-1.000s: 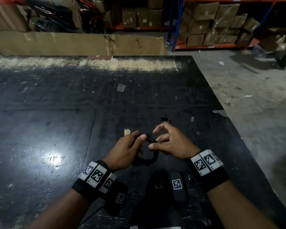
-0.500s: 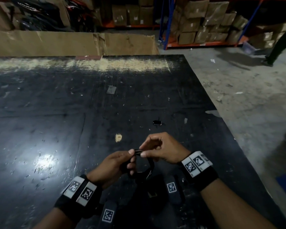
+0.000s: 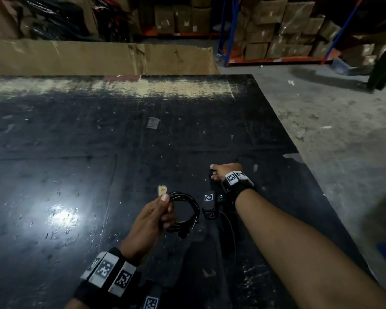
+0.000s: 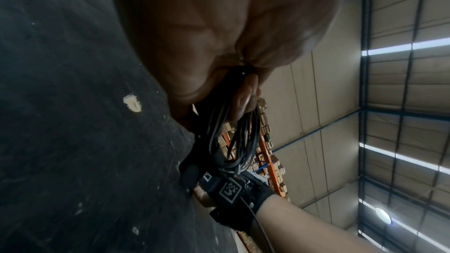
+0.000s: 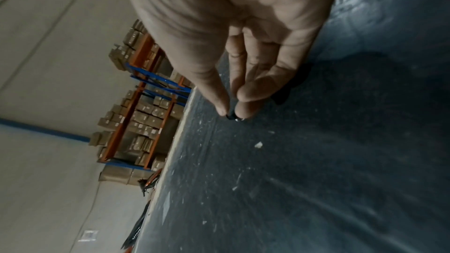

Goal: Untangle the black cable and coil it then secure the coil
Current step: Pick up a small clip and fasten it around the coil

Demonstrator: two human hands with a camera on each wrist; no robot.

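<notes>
Left hand (image 3: 151, 221) holds the coil (image 3: 184, 211) above the bench (image 3: 54, 175), toward its near edge; thumb and fingers (image 4: 243, 101) curl round the bundled loops on the coil's left side. The grip covers one side only, so the unsecured loops could spring apart or slip. Right hand (image 3: 223, 172), further toward the right edge, pinches a small black piece (image 5: 232, 116), probably a tie, between thumb and fingertip; so small, it could drop.
</notes>
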